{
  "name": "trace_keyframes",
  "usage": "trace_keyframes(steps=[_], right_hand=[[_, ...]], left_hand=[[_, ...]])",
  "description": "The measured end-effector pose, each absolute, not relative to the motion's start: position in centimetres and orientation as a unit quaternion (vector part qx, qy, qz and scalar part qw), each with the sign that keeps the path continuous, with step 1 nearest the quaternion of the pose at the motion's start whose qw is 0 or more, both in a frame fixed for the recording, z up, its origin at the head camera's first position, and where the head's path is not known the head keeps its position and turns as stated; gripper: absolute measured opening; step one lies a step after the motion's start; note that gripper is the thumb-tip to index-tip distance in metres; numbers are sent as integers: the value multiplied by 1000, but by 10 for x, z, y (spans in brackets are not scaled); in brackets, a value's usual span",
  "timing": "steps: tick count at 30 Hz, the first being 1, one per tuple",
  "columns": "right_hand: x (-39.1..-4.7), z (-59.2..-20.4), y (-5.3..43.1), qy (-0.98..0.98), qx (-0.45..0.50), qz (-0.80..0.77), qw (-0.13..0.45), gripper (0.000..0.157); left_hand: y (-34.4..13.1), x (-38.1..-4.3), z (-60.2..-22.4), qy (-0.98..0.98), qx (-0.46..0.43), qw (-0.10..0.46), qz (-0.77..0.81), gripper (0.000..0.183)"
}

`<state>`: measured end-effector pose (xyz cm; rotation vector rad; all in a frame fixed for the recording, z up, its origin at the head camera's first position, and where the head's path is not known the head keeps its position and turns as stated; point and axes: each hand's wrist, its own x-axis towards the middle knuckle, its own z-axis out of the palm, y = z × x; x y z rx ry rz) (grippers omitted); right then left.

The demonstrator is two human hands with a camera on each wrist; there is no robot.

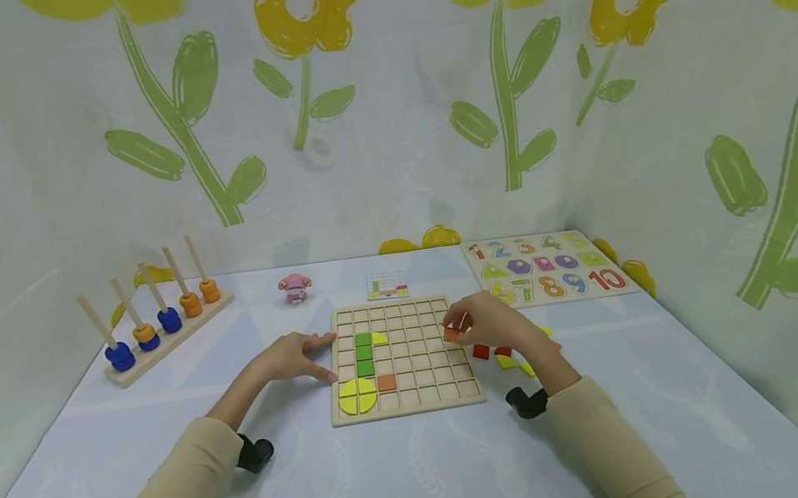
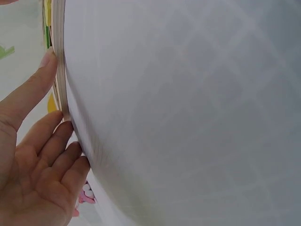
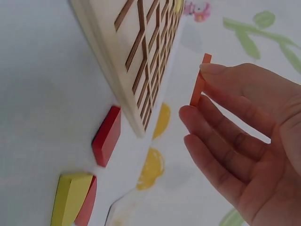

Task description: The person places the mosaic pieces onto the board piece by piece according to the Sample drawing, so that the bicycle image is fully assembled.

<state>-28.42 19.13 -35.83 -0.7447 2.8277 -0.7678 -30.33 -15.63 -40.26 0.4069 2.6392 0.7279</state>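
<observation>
A wooden grid board [image 1: 420, 407] lies flat in the middle of the table. On it are a column of green squares [image 1: 363, 354], a yellow quarter-round tile [image 1: 379, 338], a yellow circle of quarter-round tiles [image 1: 358, 396] and an orange square tile [image 1: 386, 383]. My left hand [image 1: 290, 357] touches the board's left edge with thumb and extended fingers, as the left wrist view also shows. Over the board's right edge, my right hand [image 1: 490, 323] pinches another orange tile [image 3: 201, 80] between thumb and fingers. That tile is raised clear of the grid, seen edge-on in the right wrist view.
Loose red tiles [image 1: 481, 352] and yellow tiles [image 1: 506, 361] lie right of the board, partly behind my right arm. A pattern card [image 1: 386, 285] and pink figurine [image 1: 295, 289] are beyond it. A number puzzle [image 1: 549, 267] lies back right; a peg stand [image 1: 176, 339] stands left.
</observation>
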Motion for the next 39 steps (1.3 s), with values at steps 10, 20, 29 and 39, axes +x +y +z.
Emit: trace_keyframes(steps=[10,20,29,39], right_hand=[[-275,-366,167,911,-317,-258,48,18],[-263,-370,147,906,-351,-233,49,15],[-260,-374,133,907,-355,-216,68,17],[-264,-382,121,905,-372,-188,84,16]], left_hand=[[-156,-303,-402,935,142,190,262,85],[-157,-304,-402,935,144,189,265,85],[-157,-302,-402,934,148,187,267,84],[-156,-302,-400,935,154,185,261,83]])
